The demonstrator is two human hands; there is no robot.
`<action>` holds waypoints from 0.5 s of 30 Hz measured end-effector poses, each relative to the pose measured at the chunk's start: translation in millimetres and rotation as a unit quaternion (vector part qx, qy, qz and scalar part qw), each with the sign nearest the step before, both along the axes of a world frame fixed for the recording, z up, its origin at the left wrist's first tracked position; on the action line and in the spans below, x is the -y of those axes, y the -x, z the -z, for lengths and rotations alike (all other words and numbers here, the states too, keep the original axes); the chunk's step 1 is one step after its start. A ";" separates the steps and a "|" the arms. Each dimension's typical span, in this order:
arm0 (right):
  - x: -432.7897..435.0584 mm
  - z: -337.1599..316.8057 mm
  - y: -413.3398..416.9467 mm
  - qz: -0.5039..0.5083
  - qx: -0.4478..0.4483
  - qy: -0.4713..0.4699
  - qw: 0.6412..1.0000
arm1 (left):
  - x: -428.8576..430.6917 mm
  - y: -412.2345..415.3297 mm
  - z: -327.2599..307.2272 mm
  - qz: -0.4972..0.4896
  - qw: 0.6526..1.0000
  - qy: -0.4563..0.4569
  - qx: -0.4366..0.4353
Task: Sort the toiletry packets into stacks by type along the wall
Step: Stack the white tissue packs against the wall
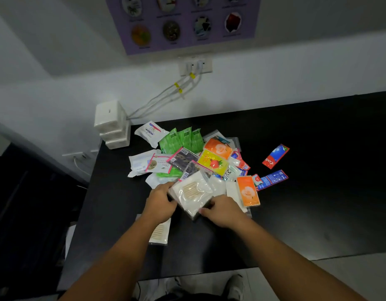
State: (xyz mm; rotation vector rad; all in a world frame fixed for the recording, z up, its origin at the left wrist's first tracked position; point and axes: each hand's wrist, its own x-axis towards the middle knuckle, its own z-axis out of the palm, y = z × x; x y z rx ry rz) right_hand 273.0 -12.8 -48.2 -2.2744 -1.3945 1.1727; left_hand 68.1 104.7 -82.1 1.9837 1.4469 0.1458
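black table (318,192): both hands' fingers apparently pinch clear packet (193,193) edges, right side bare.

"Dove" on white packet (150,131), probably.

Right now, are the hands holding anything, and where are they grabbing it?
Yes. Both hands hold a small stack of clear cotton-swab packets: the left hand grips its left edge, and the right hand grips its near right corner.

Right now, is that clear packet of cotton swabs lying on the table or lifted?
Lifted: both hands hold the tilted clear cotton swab packet by its edges.
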 end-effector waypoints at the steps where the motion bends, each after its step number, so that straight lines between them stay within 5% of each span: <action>1: 1.0 0.1 1.4 0.012 -0.005 -0.001 1.000 | -4.1 3.2 14.9 0.000 1.000 0.010 -0.008; 8: 2.1 4.1 0.9 0.119 -0.172 0.004 0.978 | 40.4 -20.5 -46.0 -0.095 0.980 0.116 0.132; 15: 2.4 -5.0 2.1 0.283 -0.472 0.045 0.833 | 40.0 -30.2 -66.1 -0.269 0.930 0.114 0.225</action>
